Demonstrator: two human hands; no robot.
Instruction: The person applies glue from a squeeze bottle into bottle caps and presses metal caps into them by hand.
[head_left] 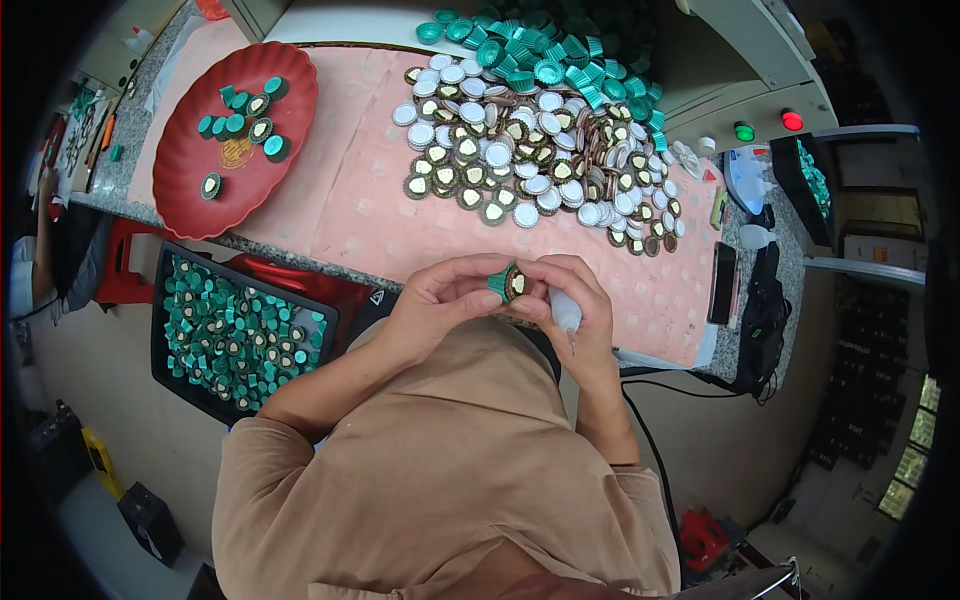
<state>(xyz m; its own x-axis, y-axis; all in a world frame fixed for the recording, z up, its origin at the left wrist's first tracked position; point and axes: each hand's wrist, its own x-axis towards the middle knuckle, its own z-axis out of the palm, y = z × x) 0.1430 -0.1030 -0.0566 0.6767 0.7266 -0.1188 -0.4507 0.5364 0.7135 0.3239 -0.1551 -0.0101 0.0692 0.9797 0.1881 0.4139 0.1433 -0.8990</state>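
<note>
My left hand point(440, 300) and my right hand point(575, 300) meet in front of my chest, near the table's front edge. Between their fingertips they pinch a small green fluted cap with a round gold-and-white disc point(510, 284) set in it. A white tube-like tool point(566, 312) lies in my right palm, its tip pointing down. On the pink cloth point(350, 200) beyond my hands spreads a heap of round gold-rimmed white discs point(530, 160). Behind that heap sits a pile of green fluted caps point(545, 50).
A red scalloped tray point(215, 190) at the left holds several assembled green caps. A black crate point(235, 335) below the table edge is full of them. A dark phone point(722, 280) and black items lie at the right. Another person sits at far left point(40, 260).
</note>
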